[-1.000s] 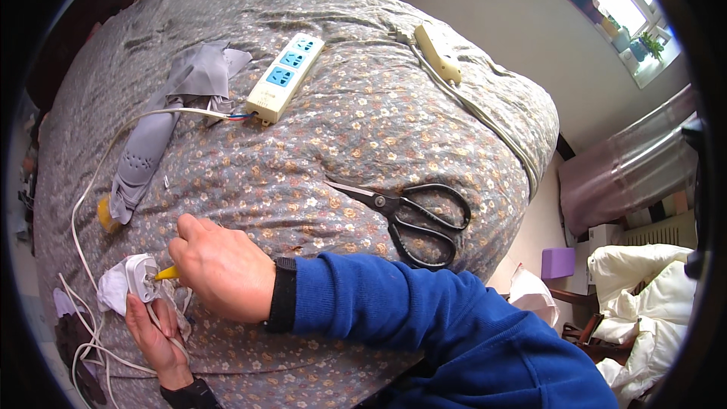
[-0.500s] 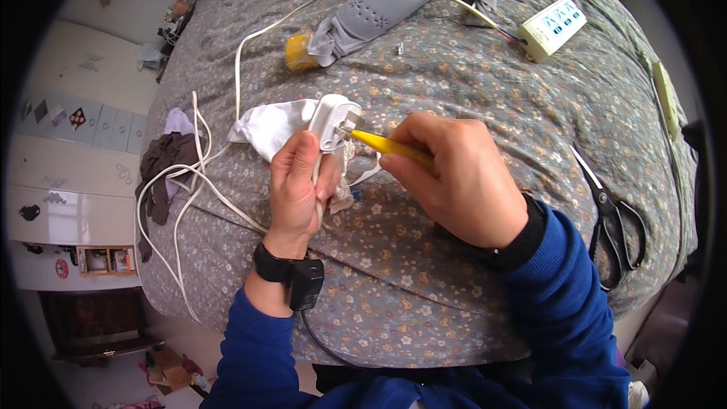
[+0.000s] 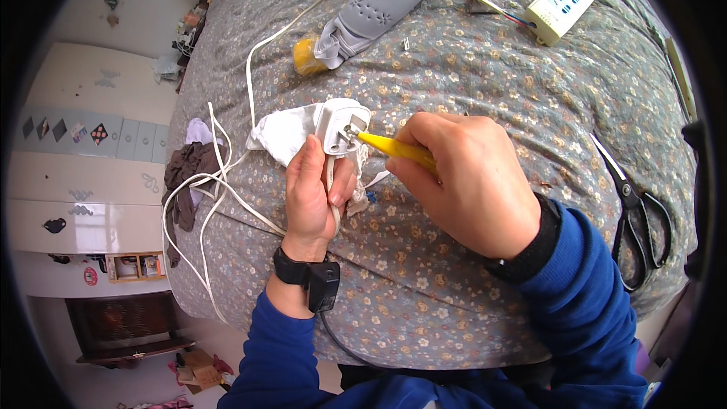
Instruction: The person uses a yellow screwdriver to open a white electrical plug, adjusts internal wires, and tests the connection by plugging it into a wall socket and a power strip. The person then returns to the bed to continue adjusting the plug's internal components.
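In my left hand [image 3: 314, 193] is a white power plug [image 3: 330, 130], its metal prongs facing up and to the right and its cord running down past my fingers. My right hand [image 3: 469, 170] is closed around a yellow-handled screwdriver [image 3: 397, 150]. The screwdriver's tip is at the plug's face, beside the prongs; whether it touches a screw is too small to tell. Behind the plug lies a white cloth [image 3: 286, 132]. Under my left fingers some pale lacy material [image 3: 359, 201] shows in part.
Flowered bedding [image 3: 424, 295] is the work surface. White cable [image 3: 219, 182] loops at left and runs to a white power strip [image 3: 560, 9] at the far right. Black scissors [image 3: 636, 212] lie open at right. A grey garment [image 3: 379, 11] and a yellow tape roll [image 3: 309, 57] are at the back.
The whole view has shifted, so the bed and things on it appear further right. The plug's face shows more fully now. Both hands keep their holds, and the screwdriver stays at the prongs.
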`<action>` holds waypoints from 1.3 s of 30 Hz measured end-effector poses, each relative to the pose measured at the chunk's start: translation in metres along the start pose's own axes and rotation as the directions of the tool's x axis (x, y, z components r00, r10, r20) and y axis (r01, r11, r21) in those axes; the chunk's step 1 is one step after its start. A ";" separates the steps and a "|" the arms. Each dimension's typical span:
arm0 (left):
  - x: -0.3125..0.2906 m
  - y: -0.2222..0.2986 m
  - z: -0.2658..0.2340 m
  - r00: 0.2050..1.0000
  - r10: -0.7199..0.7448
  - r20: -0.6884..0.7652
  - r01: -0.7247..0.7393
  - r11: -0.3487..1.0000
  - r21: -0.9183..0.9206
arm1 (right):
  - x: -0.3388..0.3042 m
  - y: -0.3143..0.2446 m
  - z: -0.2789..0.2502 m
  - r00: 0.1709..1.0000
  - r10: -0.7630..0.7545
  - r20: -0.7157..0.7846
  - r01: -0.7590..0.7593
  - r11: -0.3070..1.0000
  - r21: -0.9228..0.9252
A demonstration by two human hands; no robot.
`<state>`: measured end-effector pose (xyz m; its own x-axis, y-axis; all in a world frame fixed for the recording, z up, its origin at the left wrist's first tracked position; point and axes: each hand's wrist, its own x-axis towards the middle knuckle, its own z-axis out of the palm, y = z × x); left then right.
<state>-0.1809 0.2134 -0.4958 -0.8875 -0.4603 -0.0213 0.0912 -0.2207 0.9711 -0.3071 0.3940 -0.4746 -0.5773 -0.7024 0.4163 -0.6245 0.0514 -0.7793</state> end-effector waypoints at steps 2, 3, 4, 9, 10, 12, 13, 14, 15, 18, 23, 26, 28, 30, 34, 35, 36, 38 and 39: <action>-0.001 0.000 0.000 0.999 -0.031 -0.027 0.030 0.998 -0.057 | 0.000 0.000 0.000 0.999 0.037 0.026 -0.037 0.999 0.003; 0.000 0.000 0.000 0.999 -0.036 -0.015 0.035 0.998 -0.059 | 0.000 0.000 0.000 0.999 0.035 0.018 -0.036 0.999 0.010; 0.000 0.000 -0.001 0.999 -0.051 -0.018 0.049 0.995 -0.083 | 0.001 0.001 0.001 0.999 0.035 0.012 -0.035 0.999 0.020; 0.003 0.001 -0.005 0.995 -0.085 -0.049 0.072 0.974 -0.216 | 0.001 0.001 0.000 0.998 0.050 0.024 -0.051 0.998 0.040; 0.003 0.001 -0.006 0.996 -0.076 -0.044 0.065 0.974 -0.217 | 0.001 0.001 0.000 0.998 0.052 0.026 -0.053 0.998 0.042; 0.003 0.000 -0.006 0.997 -0.063 -0.037 0.055 0.979 -0.198 | 0.001 0.001 0.000 0.998 0.050 0.036 -0.051 0.998 0.042; 0.004 0.000 -0.006 0.998 -0.058 -0.023 0.051 0.975 -0.218 | 0.001 0.001 0.000 0.998 0.045 0.044 -0.047 0.998 0.040; 0.004 0.000 -0.006 0.998 -0.054 -0.012 0.051 0.975 -0.216 | 0.001 0.001 0.000 0.997 0.056 0.061 -0.058 0.998 0.039; 0.003 0.000 -0.005 0.998 -0.056 -0.010 0.053 0.982 -0.182 | 0.001 0.001 0.001 0.998 0.042 0.048 -0.044 0.998 0.048; 0.003 0.002 -0.002 0.998 -0.055 -0.009 0.053 0.989 -0.140 | 0.001 0.001 0.001 0.999 0.040 0.036 -0.042 0.997 0.064; 0.001 0.000 -0.001 0.995 -0.038 -0.095 0.029 0.995 -0.093 | 0.004 0.003 0.006 0.999 0.033 0.033 -0.035 0.998 0.059; 0.002 -0.002 -0.003 1.000 -0.009 -0.023 0.006 0.993 -0.116 | 0.004 0.003 0.006 0.999 0.035 0.035 -0.037 0.998 0.048; 0.002 -0.003 -0.004 1.000 0.011 -0.004 -0.011 0.993 -0.118 | 0.003 0.002 0.006 0.999 0.038 0.031 -0.039 0.998 0.046; 0.001 -0.004 -0.003 0.999 0.041 0.001 -0.041 0.998 -0.054 | 0.003 0.002 0.005 0.999 0.039 0.030 -0.040 0.999 0.027; -0.001 -0.002 0.004 0.993 0.027 -0.114 -0.030 0.999 -0.020 | 0.001 0.001 0.004 0.999 0.030 -0.020 -0.031 0.999 -0.008; -0.001 -0.001 0.006 0.994 0.029 -0.108 -0.031 0.999 -0.012 | 0.000 0.001 0.005 0.999 0.029 -0.037 -0.030 0.999 -0.020; -0.001 -0.001 0.007 0.994 0.031 -0.100 -0.033 0.999 -0.014 | 0.000 0.001 0.005 0.998 0.025 -0.050 -0.025 1.000 -0.015; -0.001 0.001 0.007 0.996 0.033 -0.080 -0.034 0.999 -0.010 | -0.001 0.001 0.005 0.998 0.020 -0.057 -0.022 0.999 -0.033; -0.001 0.001 0.008 0.997 0.032 -0.072 -0.034 0.999 -0.021 | -0.001 0.002 0.005 0.998 0.023 -0.054 -0.024 1.000 -0.017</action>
<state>-0.1833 0.2202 -0.4932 -0.8490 -0.5283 -0.0069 0.1309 -0.2229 0.9660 -0.3051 0.3913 -0.4784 -0.6193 -0.6613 0.4232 -0.6193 0.0801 -0.7810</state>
